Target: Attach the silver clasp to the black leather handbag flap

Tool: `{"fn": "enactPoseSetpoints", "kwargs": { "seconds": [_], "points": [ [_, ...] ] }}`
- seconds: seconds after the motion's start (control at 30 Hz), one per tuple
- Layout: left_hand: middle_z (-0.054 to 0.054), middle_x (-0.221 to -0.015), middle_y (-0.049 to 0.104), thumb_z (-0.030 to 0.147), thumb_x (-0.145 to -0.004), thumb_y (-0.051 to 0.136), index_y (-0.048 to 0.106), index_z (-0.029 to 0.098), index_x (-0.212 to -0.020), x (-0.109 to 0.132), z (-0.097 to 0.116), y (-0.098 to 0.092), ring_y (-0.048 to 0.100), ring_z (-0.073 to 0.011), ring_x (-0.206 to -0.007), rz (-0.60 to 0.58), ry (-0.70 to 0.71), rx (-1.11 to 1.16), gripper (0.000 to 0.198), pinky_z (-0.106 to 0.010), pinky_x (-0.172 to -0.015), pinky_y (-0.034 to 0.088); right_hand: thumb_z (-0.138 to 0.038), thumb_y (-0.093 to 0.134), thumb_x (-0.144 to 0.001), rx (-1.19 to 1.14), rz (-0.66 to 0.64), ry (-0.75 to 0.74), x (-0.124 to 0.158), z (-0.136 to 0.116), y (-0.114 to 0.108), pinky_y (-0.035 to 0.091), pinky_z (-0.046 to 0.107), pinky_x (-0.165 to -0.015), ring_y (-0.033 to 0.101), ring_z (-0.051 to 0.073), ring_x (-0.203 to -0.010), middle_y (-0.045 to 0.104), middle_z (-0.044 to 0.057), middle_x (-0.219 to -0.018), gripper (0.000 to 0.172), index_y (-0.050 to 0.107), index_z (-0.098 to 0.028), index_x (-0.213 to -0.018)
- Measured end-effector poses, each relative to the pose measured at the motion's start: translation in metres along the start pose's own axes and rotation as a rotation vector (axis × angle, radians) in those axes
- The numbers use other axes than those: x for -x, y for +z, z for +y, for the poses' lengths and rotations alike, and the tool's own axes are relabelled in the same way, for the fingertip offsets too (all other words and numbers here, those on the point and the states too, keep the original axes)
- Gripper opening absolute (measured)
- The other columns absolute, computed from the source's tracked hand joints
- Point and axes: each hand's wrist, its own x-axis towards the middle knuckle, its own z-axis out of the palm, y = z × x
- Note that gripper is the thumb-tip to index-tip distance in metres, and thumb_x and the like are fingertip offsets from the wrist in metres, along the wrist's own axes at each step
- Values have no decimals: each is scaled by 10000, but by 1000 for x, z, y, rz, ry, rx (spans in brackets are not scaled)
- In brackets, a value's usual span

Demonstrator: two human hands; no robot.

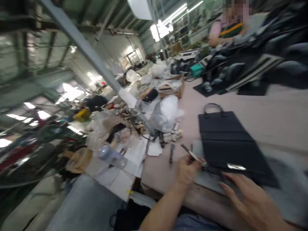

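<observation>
A flat black handbag (pixel 226 138) with a raised carry handle and a silver metal plate lies on the work surface in front of me. My left hand (pixel 187 170) is closed around a slim tool (pixel 192 152) with a dark end and a pale shaft; blur hides its exact kind. The tool's other end points at the bag's near left corner. At the bag's near edge, my right hand (pixel 252 199) has thumb and fingers on either side of a dark edge piece. Left of the bag lies a small dark tool (pixel 171 153).
Clear plastic bags (pixel 166 112), a cardboard box (pixel 180 88) and scraps crowd the left side. A slanted metal post (pixel 96 61) rises there. A plastic bottle (pixel 112 156) lies on papers. Black pieces (pixel 252 77) are heaped at the far right, before another person (pixel 228 30).
</observation>
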Motion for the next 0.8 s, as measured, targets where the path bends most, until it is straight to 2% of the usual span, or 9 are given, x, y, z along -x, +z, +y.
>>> {"fn": "enactPoseSetpoints", "kwargs": {
  "seconds": [0.03,0.1,0.17,0.23,0.4,0.63,0.8],
  "points": [
    [-72,-781,744,391,-597,893,763,132,-801,-7,-1,-2,653,-168,-718,-16,44,-50,355,-292,-762,511,-460,597,-901,108,20,-18,7,2,-9,526,560,-883,640,374,-1059,679,197,-1166,331,686,-239,-1130],
    [-60,-811,747,349,-660,860,763,138,-841,-23,-4,-5,655,-162,-753,-59,93,-129,295,-283,-780,508,-402,653,-847,281,-29,-41,15,3,-18,485,572,-990,580,378,-1197,629,168,-1325,428,663,-193,-1221],
    [-56,-827,749,328,-688,832,762,135,-870,-38,-9,-4,652,-158,-756,-104,121,-216,273,-268,-752,505,-348,681,-812,392,-62,-53,17,5,-18,415,579,-1083,516,376,-1289,584,156,-1412,520,631,-158,-1293],
    [-61,-850,757,309,-702,812,764,133,-898,-47,-12,-1,660,-160,-766,-162,134,-288,267,-265,-749,511,-290,657,-829,439,-78,-59,20,8,-14,361,557,-1140,472,356,-1345,556,139,-1458,540,599,-146,-1347],
    [-74,-917,770,303,-747,780,760,138,-951,-58,-14,3,683,-170,-808,-212,191,-358,263,-265,-771,526,-198,541,-888,454,-84,-70,27,11,-9,343,525,-1161,432,335,-1387,535,115,-1492,489,588,-135,-1371],
    [-94,-974,768,342,-823,749,749,136,-990,-65,-26,-4,698,-182,-857,-291,189,-356,266,-265,-791,539,-178,531,-883,417,-99,-53,23,10,-11,380,510,-1133,408,334,-1387,538,132,-1478,455,613,-109,-1325],
    [-95,-957,769,360,-814,772,742,137,-960,-67,-28,-4,713,-193,-860,-242,181,-318,269,-278,-800,547,-126,510,-895,316,-23,-53,20,1,-16,326,494,-1152,542,273,-1242,669,105,-1291,302,674,-132,-1149]
  ]
}}
